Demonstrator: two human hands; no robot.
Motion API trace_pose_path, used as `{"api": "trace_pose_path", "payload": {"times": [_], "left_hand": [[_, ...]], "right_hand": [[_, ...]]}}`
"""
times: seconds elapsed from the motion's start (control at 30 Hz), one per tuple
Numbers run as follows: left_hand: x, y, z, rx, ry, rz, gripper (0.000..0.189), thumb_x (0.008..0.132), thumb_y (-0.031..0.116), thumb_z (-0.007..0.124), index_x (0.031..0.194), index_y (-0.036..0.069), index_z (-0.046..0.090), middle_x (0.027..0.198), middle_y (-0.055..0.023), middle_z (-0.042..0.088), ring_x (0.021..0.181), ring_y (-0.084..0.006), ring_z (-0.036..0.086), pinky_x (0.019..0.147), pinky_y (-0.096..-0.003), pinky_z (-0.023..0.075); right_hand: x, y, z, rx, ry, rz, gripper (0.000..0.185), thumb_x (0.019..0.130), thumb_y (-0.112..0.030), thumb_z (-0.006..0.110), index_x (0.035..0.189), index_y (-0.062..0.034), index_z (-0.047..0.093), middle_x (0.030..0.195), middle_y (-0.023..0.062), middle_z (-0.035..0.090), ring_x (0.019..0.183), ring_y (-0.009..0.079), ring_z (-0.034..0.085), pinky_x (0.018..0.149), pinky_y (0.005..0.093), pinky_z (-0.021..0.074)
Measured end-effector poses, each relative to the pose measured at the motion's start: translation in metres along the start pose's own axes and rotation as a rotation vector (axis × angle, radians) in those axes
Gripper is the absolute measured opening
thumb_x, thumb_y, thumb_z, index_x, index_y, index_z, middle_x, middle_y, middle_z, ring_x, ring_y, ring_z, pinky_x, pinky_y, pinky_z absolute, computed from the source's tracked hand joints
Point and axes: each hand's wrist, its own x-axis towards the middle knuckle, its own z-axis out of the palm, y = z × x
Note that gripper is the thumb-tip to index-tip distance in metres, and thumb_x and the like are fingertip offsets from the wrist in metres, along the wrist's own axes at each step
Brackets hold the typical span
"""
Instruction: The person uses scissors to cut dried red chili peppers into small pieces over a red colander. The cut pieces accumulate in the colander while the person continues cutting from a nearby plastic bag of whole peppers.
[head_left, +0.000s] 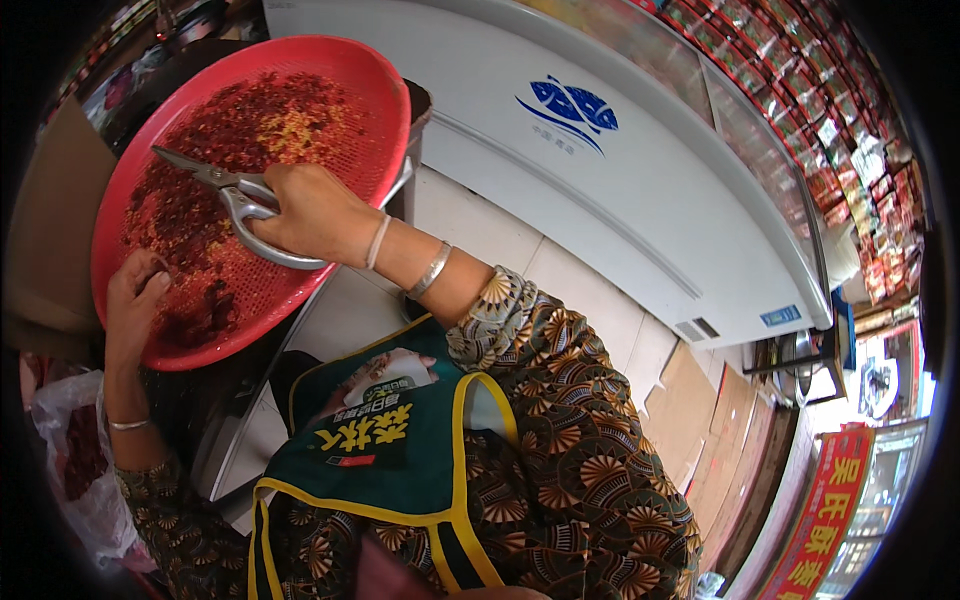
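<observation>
A round red plastic sieve basket (375, 97) is tilted in front of me at the upper left. Chopped dark-red dried chilies (217, 120) are spread over its mesh, with a patch of yellow seeds (300, 129) near the far side. My right hand (319, 214) grips silver metal scissors (215, 175) by the handles, the blades lying over the chilies and looking nearly closed. My left hand (137, 289) is at the near left rim, thumb and fingertips together above the mesh. Whether something small is pinched there I cannot tell. A darker chili clump (214, 315) lies beside it.
A long white chest freezer (480, 97) with a glass top stands ahead to the right. A cardboard box (56, 225) is left of the basket. Below it sits a clear plastic bag (82, 457) with dark-red contents. Flattened cardboard (679, 412) covers floor tiles at right.
</observation>
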Motion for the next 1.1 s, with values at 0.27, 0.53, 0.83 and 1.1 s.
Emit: {"api": "trace_pose_path", "payload": {"times": [0.27, 0.53, 0.83, 1.1], "left_hand": [[0.007, -0.022, -0.013, -0.128, -0.076, 0.014, 0.006, 0.092, 0.009, 0.055, 0.097, 0.006, 0.056, 0.082, 0.0022, 0.054, 0.07, -0.0038, 0.046, 0.063, -0.0188, 0.038], [0.004, -0.026, -0.017, -0.281, 0.009, -0.027, 0.011, 0.096, 0.017, 0.053, 0.099, 0.008, 0.056, 0.087, 0.0023, 0.055, 0.069, -0.0035, 0.045, 0.062, -0.019, 0.0365], [0.003, -0.034, -0.032, -0.185, 0.014, -0.044, 0.009, 0.096, 0.015, 0.053, 0.095, 0.009, 0.059, 0.082, 0.006, 0.052, 0.064, -0.0002, 0.037, 0.057, -0.0153, 0.0285], [0.003, -0.042, -0.031, -0.274, 0.067, -0.068, 0.014, 0.096, 0.014, 0.054, 0.107, 0.008, 0.059, 0.083, 0.0046, 0.054, 0.069, -0.0014, 0.043, 0.061, -0.0162, 0.0325]], "right_hand": [[-0.002, -0.001, 0.0, 0.056, -0.005, 0.112, 0.032, 0.072, -0.028, 0.067, 0.078, 0.0034, 0.064, 0.072, 0.025, 0.061, 0.069, 0.038, 0.063, 0.067, 0.0429, 0.0505], [-0.001, -0.002, 0.004, 0.009, 0.012, 0.055, 0.037, 0.071, -0.029, 0.068, 0.078, 0.0073, 0.063, 0.072, 0.0253, 0.062, 0.07, 0.0371, 0.065, 0.067, 0.0408, 0.0517], [0.0, 0.003, 0.007, 0.003, -0.003, 0.028, 0.034, 0.072, -0.03, 0.065, 0.074, 0.0039, 0.063, 0.069, 0.0251, 0.06, 0.069, 0.0398, 0.062, 0.066, 0.0426, 0.0512], [-0.004, -0.002, 0.003, -0.001, -0.007, 0.051, 0.033, 0.073, -0.03, 0.064, 0.072, 0.0031, 0.062, 0.066, 0.024, 0.059, 0.065, 0.0392, 0.061, 0.064, 0.0421, 0.0508]]}}
